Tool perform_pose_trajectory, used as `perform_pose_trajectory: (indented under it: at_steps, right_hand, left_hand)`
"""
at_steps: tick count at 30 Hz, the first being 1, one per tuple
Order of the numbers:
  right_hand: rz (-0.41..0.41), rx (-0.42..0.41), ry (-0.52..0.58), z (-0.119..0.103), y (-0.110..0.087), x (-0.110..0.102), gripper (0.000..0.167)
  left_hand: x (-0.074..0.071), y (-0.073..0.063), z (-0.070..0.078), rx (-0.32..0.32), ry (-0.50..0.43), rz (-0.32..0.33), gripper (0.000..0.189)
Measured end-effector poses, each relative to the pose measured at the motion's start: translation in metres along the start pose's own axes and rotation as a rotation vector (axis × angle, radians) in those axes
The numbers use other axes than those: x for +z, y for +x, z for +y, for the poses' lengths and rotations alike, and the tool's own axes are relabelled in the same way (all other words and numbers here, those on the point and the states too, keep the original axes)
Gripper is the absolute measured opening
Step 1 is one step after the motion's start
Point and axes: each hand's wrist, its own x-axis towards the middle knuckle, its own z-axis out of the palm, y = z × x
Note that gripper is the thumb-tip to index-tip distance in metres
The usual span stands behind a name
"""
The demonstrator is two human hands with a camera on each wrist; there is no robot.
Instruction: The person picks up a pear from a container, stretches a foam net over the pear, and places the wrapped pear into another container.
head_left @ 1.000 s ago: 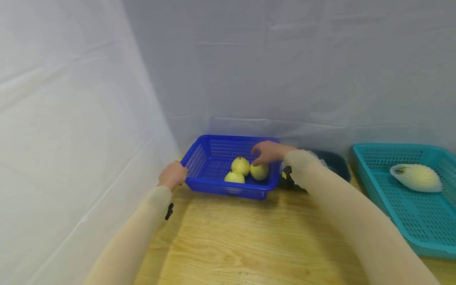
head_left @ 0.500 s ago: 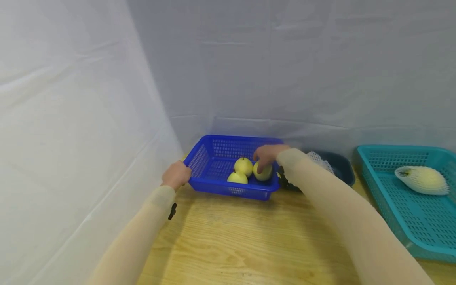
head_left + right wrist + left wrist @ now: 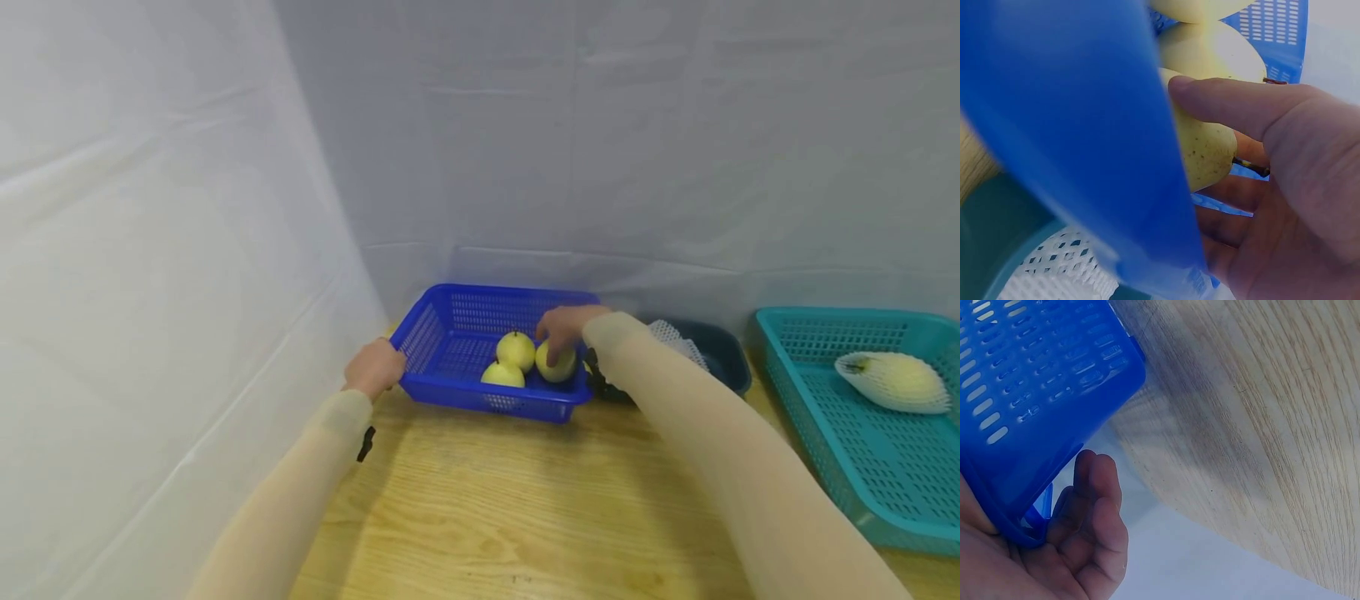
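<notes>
My left hand (image 3: 375, 367) grips the left rim of a blue slotted plastic basket (image 3: 480, 402). In the left wrist view, its fingers (image 3: 1100, 519) curl round the rim. Three yellow pears sit together in the right half of the basket: one at the back (image 3: 516, 350), one at the front (image 3: 502, 375) and one on the right (image 3: 555, 367). My right hand (image 3: 564, 323) reaches over the right rim and holds the right-hand pear, thumb on one side and fingers on the other. That pear's dark stem (image 3: 1250, 167) points toward the palm in the right wrist view.
Right of the basket, partly behind my right arm, stands a dark teal bowl (image 3: 723, 354) with white foam netting (image 3: 678, 342) in it. Farther right, a turquoise basket (image 3: 832, 450) holds a pear in foam net (image 3: 894, 382). White sheeting (image 3: 562, 167) hangs behind the wooden table (image 3: 480, 508).
My right hand has come down from above the right-hand pear and taken hold of it. The left hand keeps its grip on the basket rim. The whole view has shifted slightly.
</notes>
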Motion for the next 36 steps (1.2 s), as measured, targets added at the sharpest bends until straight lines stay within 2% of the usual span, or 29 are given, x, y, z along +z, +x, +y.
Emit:
perform_pose_trajectory:
  at_steps: [14,22,27,36]
  right_hand:
    - [-0.014,0.009,-0.005,0.0014,-0.0024,-0.0006,0.068]
    - [-0.016,-0.048,-0.019,0.0005,0.0,0.0003,0.063]
    - [-0.013,-0.05,-0.023,0.0011,0.0014,0.0038,0.064]
    - [0.069,-0.129,-0.051,0.0002,-0.0062,-0.0018,0.058]
  left_hand:
    - [0.0027,0.0032,-0.001,0.02,0.004,-0.001,0.023]
    - [0.0026,0.0026,0.0008,0.013,0.006,-0.004,0.024]
    - [0.0046,0.0024,0.0009,0.021,0.01,-0.009,0.025]
    - [0.0025,0.0039,0.0025,0.029,0.011,-0.003,0.026]
